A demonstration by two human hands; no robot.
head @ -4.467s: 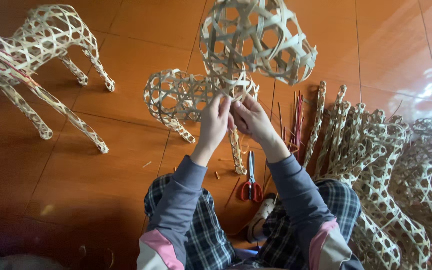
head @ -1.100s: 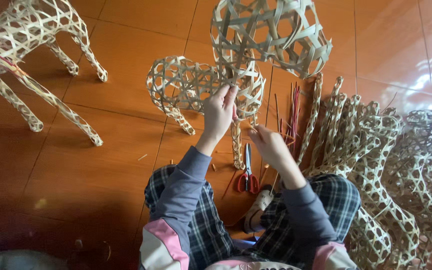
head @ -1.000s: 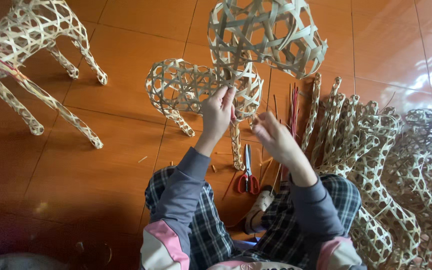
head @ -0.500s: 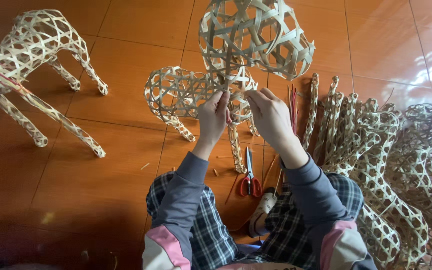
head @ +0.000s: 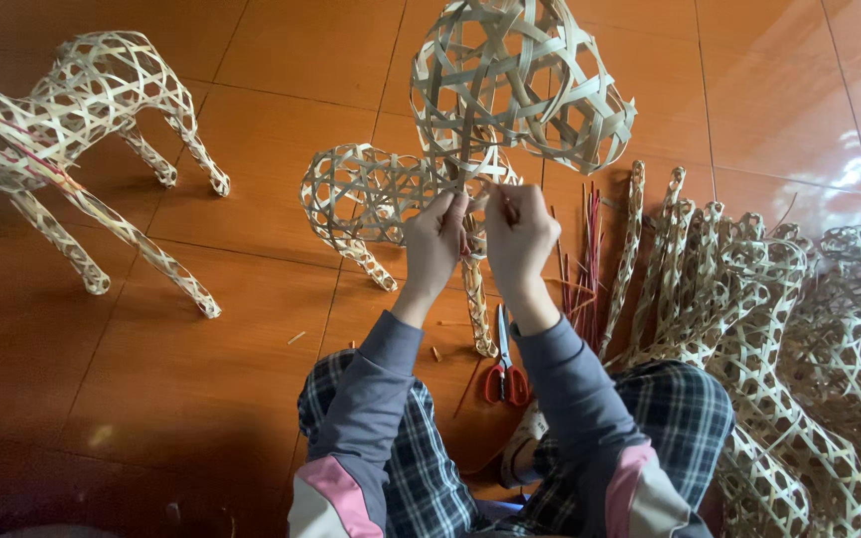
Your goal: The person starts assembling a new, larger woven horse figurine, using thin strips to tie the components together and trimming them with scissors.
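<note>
One head-worn camera looks steeply down, close over both raised hands, with the tiled floor [head: 281, 60] beyond; its exact tilt seems slightly forward.

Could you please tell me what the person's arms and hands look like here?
Both hands, left hand and right hand, are bare, with no gloves. Each arm wears a long grey-blue sleeve that ends at the wrist and gives way to a pink panel higher up.

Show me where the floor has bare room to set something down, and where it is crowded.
Bare tiles lie between the finished woven animal and the person's left knee, and along the top right past the woven ball. The right side is crowded with a pile of woven pieces; red strips and scissors lie below both hands.
</note>
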